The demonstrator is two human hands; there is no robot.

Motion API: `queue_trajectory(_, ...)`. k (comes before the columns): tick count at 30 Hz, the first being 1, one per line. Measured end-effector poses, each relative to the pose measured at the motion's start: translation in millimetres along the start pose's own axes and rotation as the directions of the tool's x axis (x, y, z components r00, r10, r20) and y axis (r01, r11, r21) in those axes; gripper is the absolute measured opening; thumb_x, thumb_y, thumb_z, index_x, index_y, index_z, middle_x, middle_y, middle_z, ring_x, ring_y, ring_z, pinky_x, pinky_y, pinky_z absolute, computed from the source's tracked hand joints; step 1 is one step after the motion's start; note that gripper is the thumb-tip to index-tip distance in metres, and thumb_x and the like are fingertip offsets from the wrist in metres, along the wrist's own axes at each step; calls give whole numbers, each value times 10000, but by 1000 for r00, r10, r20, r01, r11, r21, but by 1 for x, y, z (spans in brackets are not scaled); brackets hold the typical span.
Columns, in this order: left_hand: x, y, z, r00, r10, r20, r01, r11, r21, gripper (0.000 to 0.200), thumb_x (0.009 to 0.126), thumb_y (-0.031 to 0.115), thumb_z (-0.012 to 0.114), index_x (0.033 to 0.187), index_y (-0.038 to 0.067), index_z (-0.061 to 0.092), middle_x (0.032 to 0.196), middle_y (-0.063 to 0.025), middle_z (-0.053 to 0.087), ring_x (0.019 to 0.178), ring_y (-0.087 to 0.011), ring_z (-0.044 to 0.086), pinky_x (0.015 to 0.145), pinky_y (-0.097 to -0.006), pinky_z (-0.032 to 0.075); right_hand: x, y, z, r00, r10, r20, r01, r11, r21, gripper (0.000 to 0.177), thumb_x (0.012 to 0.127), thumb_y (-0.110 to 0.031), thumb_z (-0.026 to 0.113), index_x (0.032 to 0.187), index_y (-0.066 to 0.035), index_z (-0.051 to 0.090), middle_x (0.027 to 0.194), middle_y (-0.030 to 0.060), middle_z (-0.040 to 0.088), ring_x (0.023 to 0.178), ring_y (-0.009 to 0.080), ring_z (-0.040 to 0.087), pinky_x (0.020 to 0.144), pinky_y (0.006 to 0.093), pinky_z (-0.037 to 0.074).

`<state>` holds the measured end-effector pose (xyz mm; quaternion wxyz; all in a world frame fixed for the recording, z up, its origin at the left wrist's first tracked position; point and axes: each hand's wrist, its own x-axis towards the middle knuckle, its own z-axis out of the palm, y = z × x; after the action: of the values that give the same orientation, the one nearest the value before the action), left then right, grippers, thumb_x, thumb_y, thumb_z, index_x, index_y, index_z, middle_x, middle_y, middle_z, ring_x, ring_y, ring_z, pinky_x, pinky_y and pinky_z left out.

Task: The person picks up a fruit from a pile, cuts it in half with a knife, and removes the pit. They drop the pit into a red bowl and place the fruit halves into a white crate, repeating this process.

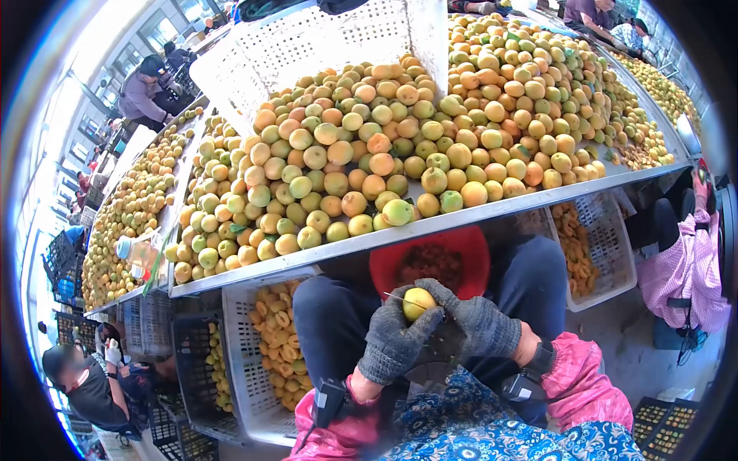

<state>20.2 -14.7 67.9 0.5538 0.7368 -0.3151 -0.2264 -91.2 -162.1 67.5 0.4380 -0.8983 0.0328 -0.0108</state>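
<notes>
Seated station, head view looking down. The long metal surface (461, 223) runs above and beyond the red basin (384, 269) and carries a deep heap of loose fruit (361, 146), yellow-green to orange and piled right up to its near edge. Under the surface, a white crate (231, 338) left of the basin holds orange cut pieces (277, 338), and a second white crate (615, 238) right of the basin holds more of the same. The basin sits between the person's knees, and its contents look dark and small; I cannot tell what they are. Just below the basin, both gloved hands meet on one held fruit (417, 302). The left hand (396, 338) is closed around it from below and the side. The right hand (477, 323) curls its fingers over the top and far side. A thin pale sliver (390, 295) sticks out from the fruit's left side; it may be a blade, but which hand drives it is not clear. Judgement: the step in hand is opening this one fruit over the basin, and the skin facing the camera looks whole, so the cut is at most begun. The next move calls for a firm hold on the round fruit, the edge kept clear of the gloved fingertips, and the work kept near the basin.
</notes>
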Motion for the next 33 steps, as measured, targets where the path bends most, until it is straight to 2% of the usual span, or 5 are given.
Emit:
queue_trajectory(9,14,-27,-16,937,-124,327,100,991,89,387,844,214,711,1133,-5,576,916,-121,686,851,-185,669,761,-321,531,10,5,-6,984,128,122,-142,984,107,678,853,-227,668,1438,-122,342,1049,213,640,950,374,660,793,376,521)
queue_trajectory(11,13,-32,-14,937,-67,344,124,982,-144,400,854,215,700,1166,5,564,980,-103,672,900,-158,639,799,-313,516,15,-4,-17,987,66,147,-105,954,280,621,880,-207,642,1424,-101,359,1096,222,630,1017,373,640,854,372,504)
queue_trajectory(19,4,-30,-21,902,-120,414,218,956,-198,443,876,185,665,1253,4,521,1109,-77,633,1001,-142,596,880,-298,488,15,9,-3,996,78,52,-94,862,498,522,898,-183,628,1366,-46,440,1215,128,609,1118,197,587,975,354,448)
queue_trajectory(27,-21,-21,-14,929,-110,353,280,832,-479,541,786,198,735,1240,6,512,1074,-31,592,974,-119,565,861,-270,471,7,-3,-13,945,261,197,-307,505,806,431,946,-242,589,1303,-16,503,1055,21,623,927,62,554,801,229,472)
queue_trajectory(33,-44,-17,-20,929,-87,361,328,645,-690,538,816,283,734,1230,20,511,1104,-70,585,992,-149,570,906,-296,471,13,-20,-13,895,445,27,-188,321,928,260,976,-275,531,1123,-62,545,618,6,503,362,52,355,326,204,280)
